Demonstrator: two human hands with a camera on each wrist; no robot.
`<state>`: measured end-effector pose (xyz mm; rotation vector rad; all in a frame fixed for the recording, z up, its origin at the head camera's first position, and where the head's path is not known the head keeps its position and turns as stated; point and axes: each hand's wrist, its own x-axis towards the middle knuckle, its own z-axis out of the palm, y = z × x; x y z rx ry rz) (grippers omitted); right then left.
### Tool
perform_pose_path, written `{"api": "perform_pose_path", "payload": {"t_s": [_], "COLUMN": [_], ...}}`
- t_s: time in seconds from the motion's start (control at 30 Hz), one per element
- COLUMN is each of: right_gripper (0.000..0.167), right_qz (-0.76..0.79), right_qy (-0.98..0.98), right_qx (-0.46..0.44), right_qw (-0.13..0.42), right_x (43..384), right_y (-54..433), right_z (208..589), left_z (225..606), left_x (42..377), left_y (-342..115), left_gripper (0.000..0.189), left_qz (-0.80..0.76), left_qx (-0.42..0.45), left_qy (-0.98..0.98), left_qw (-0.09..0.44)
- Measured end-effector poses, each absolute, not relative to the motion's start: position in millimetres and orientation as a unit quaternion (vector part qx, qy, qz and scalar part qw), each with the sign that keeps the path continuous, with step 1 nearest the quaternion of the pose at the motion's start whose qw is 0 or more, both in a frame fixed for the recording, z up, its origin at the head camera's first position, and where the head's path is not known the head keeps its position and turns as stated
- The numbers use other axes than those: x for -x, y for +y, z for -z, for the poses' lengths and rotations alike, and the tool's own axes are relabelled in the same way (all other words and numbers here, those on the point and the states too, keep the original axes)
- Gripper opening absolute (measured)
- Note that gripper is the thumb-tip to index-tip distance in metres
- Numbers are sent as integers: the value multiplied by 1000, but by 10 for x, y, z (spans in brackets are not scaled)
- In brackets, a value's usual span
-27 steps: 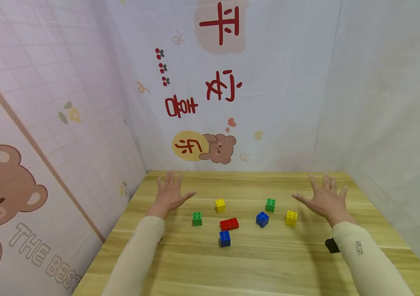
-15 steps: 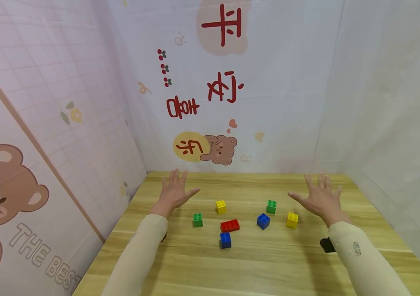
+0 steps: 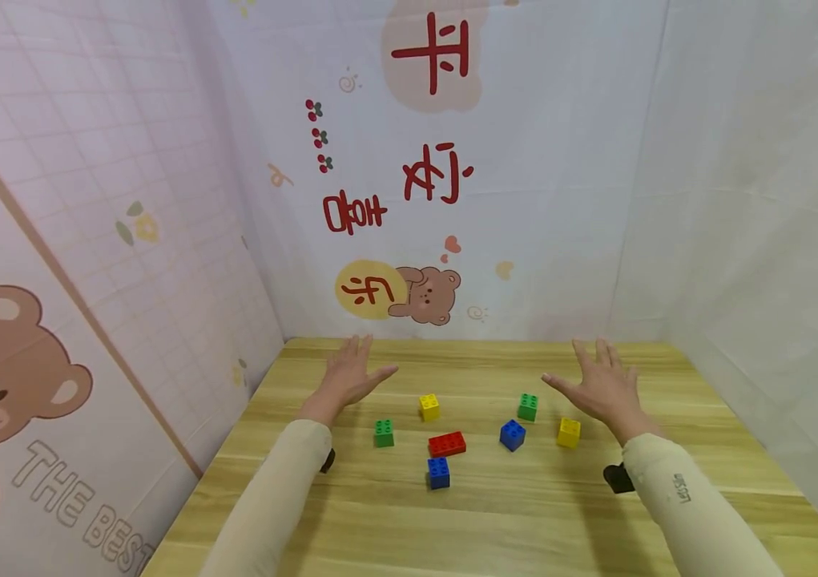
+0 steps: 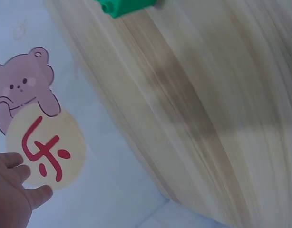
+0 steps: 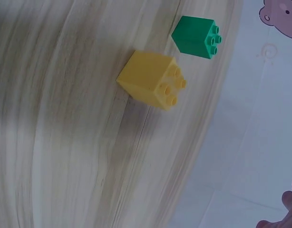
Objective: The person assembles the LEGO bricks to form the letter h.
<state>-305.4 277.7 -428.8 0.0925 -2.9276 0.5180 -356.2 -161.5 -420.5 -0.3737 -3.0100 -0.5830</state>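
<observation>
My left hand (image 3: 348,377) hovers over the table's left side, fingers spread and holding nothing. Closest to it lies a green brick (image 3: 384,433), with a yellow brick (image 3: 429,407) further right. Over the right side my right hand (image 3: 602,388) is also spread with nothing in it. Near that hand are a yellow brick (image 5: 148,78) and a green brick (image 5: 197,37), both studs up. Between the hands sit a blue brick (image 3: 513,434), a longer red brick (image 3: 448,444) and a second blue brick (image 3: 439,473) nearer the front.
The bricks stand apart on a wood-grain table (image 3: 495,529). White printed cloth (image 3: 553,200) rises behind its far edge, and more cloth walls (image 3: 762,240) close in both sides. A dark wrist device (image 3: 618,478) shows below the right sleeve.
Both hands have moved inward toward the bricks, the right one further leftward and the left one slightly rightward. The bricks keep their places on the table.
</observation>
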Motion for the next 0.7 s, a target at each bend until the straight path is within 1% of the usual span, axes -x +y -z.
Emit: {"api": "perform_pose_path", "payload": {"t_s": [0.37, 0.7], "right_gripper": [99, 94], "right_qz": [-222, -320], "right_qy": [-969, -942], "right_qx": [-46, -53], "right_qw": [99, 88], "right_x": [3086, 3074], "right_y": [2621, 2447], "right_z": [4299, 4327], "left_z": [4179, 4199], "left_x": [3584, 3569], "left_y": [-1483, -1464], "left_gripper": [96, 93], "left_qz": [311, 404], "left_qx": [120, 109], "left_qy": [-943, -908], "left_qw": [-9, -35]}}
